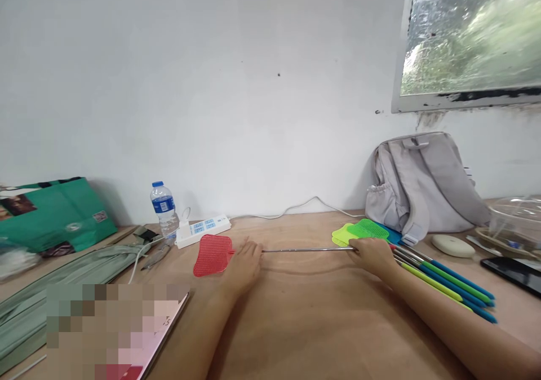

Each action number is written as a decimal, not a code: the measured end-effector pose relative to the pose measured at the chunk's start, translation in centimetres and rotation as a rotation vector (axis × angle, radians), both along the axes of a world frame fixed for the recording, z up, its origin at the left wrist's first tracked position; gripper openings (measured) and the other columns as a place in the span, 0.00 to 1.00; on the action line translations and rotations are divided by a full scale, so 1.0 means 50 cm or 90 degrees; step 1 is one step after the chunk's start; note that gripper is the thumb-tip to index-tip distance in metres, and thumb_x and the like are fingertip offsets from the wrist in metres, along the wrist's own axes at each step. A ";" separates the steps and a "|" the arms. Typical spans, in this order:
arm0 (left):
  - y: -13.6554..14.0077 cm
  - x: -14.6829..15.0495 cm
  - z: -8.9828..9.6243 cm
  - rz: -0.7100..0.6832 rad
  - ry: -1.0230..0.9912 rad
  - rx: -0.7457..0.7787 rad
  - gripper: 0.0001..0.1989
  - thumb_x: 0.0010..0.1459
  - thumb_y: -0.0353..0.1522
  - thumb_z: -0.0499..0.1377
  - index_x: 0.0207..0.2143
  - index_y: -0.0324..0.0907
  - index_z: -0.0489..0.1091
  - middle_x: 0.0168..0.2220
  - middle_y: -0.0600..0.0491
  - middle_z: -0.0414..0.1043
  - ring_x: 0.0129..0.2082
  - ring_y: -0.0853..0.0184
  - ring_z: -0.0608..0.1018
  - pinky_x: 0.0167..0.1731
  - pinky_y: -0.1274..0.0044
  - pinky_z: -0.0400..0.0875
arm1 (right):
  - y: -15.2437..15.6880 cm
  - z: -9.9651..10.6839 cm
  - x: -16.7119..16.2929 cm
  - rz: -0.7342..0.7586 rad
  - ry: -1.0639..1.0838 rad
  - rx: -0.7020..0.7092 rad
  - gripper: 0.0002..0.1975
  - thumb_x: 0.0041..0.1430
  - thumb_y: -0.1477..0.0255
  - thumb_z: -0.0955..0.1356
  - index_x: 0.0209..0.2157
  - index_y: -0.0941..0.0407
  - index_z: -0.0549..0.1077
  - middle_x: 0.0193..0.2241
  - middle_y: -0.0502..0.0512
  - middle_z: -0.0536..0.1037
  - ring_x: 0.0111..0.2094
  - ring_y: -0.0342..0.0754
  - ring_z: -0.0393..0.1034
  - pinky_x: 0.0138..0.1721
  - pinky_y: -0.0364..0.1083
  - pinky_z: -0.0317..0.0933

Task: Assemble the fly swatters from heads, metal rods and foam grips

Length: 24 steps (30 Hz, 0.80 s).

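Observation:
A red fly swatter [212, 255] lies sideways over the table, its thin metal rod [304, 250] drawn out long between my hands. My left hand [246, 260] is closed round the rod just beside the red mesh head. At the other end, my right hand [374, 256] grips the swatter where rod and handle meet; most of the handle is hidden by the hand. Close behind and under my right hand lie several more fly swatters, with a green head [368, 229], a yellow head [341, 234] and blue, green and yellow handles [459, 281] pointing right.
A white power strip [203, 230] and a water bottle [163, 205] stand at the back left, near a green bag [59, 213]. A grey backpack [426, 188] leans on the wall at right. A phone [513, 273] and clear bowl [518, 222] lie far right.

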<state>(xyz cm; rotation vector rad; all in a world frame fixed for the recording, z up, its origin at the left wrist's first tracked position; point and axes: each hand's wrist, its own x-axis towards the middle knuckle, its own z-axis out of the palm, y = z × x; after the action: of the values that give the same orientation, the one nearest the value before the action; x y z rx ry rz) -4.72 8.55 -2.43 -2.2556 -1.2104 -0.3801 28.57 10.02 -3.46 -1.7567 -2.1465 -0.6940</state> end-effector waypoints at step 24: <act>0.007 -0.037 -0.023 -0.042 0.091 0.118 0.06 0.59 0.27 0.47 0.34 0.40 0.63 0.29 0.51 0.67 0.27 0.64 0.70 0.28 0.73 0.63 | 0.027 0.016 0.195 0.188 -0.147 0.209 0.13 0.55 0.70 0.60 0.20 0.56 0.68 0.15 0.50 0.71 0.18 0.42 0.62 0.21 0.43 0.40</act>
<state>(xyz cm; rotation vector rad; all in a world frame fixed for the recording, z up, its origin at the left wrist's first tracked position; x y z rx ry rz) -6.56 8.89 -3.60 -2.1274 -0.9878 -0.3348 38.31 11.36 -2.65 -1.2137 -2.2143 -1.1344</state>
